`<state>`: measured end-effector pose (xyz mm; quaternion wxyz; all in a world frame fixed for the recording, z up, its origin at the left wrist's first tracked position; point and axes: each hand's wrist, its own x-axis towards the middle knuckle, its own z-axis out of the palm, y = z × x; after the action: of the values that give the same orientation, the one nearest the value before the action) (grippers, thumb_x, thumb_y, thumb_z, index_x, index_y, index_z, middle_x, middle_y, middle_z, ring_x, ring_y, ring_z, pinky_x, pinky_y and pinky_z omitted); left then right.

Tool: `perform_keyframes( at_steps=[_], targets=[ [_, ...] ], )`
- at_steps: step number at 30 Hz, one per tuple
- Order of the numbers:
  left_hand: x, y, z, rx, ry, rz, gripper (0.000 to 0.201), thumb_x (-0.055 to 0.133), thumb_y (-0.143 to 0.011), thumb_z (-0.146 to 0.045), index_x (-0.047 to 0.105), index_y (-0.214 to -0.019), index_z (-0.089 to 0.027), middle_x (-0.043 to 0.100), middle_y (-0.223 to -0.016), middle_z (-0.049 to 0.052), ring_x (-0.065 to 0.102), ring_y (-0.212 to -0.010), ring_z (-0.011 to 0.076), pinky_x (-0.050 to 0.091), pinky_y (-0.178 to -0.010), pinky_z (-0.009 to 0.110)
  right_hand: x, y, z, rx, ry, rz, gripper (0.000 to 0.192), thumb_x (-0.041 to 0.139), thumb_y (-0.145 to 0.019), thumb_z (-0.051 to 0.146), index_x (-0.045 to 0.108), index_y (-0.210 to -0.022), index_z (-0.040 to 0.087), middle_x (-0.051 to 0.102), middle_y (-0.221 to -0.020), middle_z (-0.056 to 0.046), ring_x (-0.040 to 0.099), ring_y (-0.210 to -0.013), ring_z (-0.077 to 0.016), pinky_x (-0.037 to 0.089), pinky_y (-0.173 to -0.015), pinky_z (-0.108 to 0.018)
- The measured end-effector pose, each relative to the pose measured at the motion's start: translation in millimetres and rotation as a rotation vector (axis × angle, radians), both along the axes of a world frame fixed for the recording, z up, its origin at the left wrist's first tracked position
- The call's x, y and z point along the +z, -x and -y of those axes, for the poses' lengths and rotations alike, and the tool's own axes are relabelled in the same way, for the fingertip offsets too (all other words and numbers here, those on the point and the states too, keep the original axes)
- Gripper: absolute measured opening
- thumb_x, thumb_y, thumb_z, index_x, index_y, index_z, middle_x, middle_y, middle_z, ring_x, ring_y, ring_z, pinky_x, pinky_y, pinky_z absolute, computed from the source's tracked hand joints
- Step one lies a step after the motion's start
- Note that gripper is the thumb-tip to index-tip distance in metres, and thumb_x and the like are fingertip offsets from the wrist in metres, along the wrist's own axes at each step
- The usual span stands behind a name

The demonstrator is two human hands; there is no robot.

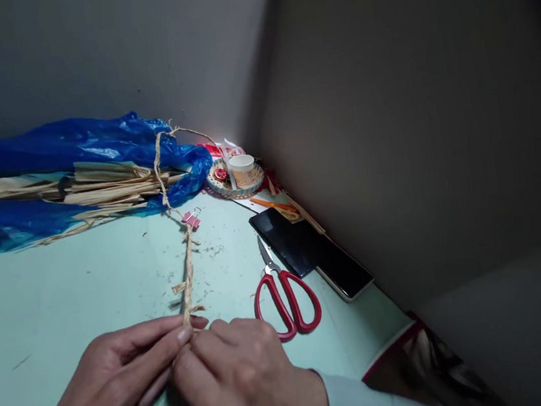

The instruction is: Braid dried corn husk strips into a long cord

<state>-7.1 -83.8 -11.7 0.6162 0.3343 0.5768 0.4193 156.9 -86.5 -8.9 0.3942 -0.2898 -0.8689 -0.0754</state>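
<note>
Head view, hands: the left hand (123,369) and the right hand (242,379) are closed together on the near end of a twisted straw cord (188,271), pinched between thumbs and fingertips.
Head view, cord: it is laid away from the hands across the pale green tabletop (66,291), clamped partway along by a pink binder clip (191,220), then looped up over the straw bundle (103,189).
Head view, straw supply: the flat strips are kept on a blue plastic bag (73,144) at the far left.
Head view, tools: red-handled scissors (285,296) are lying just right of the hands, near a dark phone (308,251); a small woven tray (236,184) with a paper cup (242,167) is seen in the corner.
Step in hand, as judged: twisting of the cord's working end.
Doing it well: the pinch should be kept close to the last twist, tension held against the clip, and stray fibre ends tucked in so the cord stays even.
</note>
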Motion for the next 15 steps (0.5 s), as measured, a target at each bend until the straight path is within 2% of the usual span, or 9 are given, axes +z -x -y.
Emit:
perform_keyframes(
  at_steps=[3,4,6,8,10,12,15],
  targets=[
    [9.7,-2,3,0.008,0.054,0.097,0.037,0.095,-0.048,-0.044,0.084,-0.078,-0.028,0.082,-0.073,-0.002,0.075,-0.073,0.0149,0.058,-0.068,0.015,13.0,-11,0,-0.061,0.473,-0.236,0.035,0.049,-0.097,0.040,0.065,-0.076,0.017,0.063,-0.067,-0.003,0.057,-0.059,-0.0140,0.042,-0.055,-0.025],
    [12.4,-3,4,0.009,0.076,0.115,0.039,0.095,-0.048,-0.044,0.084,-0.080,-0.027,0.082,-0.074,-0.002,0.075,-0.074,0.0155,0.058,-0.067,0.015,18.6,-16,-2,-0.082,0.648,-0.284,0.036,0.049,-0.098,0.037,0.064,-0.073,0.016,0.063,-0.066,-0.002,0.057,-0.058,-0.0125,0.041,-0.055,-0.024],
    [15.8,-5,6,0.012,0.107,0.149,0.041,0.095,-0.048,-0.046,0.084,-0.083,-0.027,0.082,-0.074,-0.002,0.075,-0.072,0.0146,0.058,-0.066,0.015,28.7,-24,-8,-0.092,0.913,-0.339,0.028,0.054,-0.097,0.035,0.068,-0.082,0.015,0.067,-0.075,-0.004,0.060,-0.067,-0.0132,0.044,-0.062,-0.024],
    [16.0,-4,7,0.003,0.100,0.166,0.042,0.095,-0.049,-0.045,0.084,-0.084,-0.028,0.081,-0.071,-0.004,0.074,-0.067,0.0130,0.059,-0.067,0.015,34.9,-27,-15,0.055,1.164,-0.369,0.026,0.054,-0.098,0.038,0.068,-0.097,0.015,0.070,-0.085,-0.005,0.063,-0.079,-0.0150,0.047,-0.072,-0.025],
    [14.4,-4,6,-0.015,0.080,0.180,0.041,0.095,-0.048,-0.045,0.084,-0.084,-0.029,0.080,-0.067,-0.004,0.072,-0.063,0.0125,0.059,-0.063,0.015,35.9,-24,-21,0.261,1.377,-0.388,0.027,0.051,-0.100,0.040,0.064,-0.102,0.016,0.067,-0.083,-0.003,0.064,-0.080,-0.0148,0.048,-0.075,-0.025],
    [12.7,-4,5,0.004,0.063,0.172,0.041,0.096,-0.045,-0.043,0.084,-0.082,-0.029,0.079,-0.065,-0.005,0.071,-0.060,0.0123,0.059,-0.062,0.016,32.9,-18,-24,0.346,1.460,-0.378,0.023,0.049,-0.100,0.036,0.060,-0.093,0.016,0.060,-0.073,0.000,0.059,-0.067,-0.0117,0.047,-0.068,-0.022],
    [10.3,-5,6,0.075,0.043,0.116,0.043,0.096,-0.043,-0.046,0.084,-0.080,-0.029,0.079,-0.068,-0.006,0.070,-0.060,0.0120,0.060,-0.066,0.017,26.1,-11,-25,0.285,1.383,-0.334,0.023,0.049,-0.098,0.028,0.054,-0.078,0.017,0.052,-0.070,0.002,0.048,-0.062,-0.0093,0.040,-0.061,-0.020]
  ],
)
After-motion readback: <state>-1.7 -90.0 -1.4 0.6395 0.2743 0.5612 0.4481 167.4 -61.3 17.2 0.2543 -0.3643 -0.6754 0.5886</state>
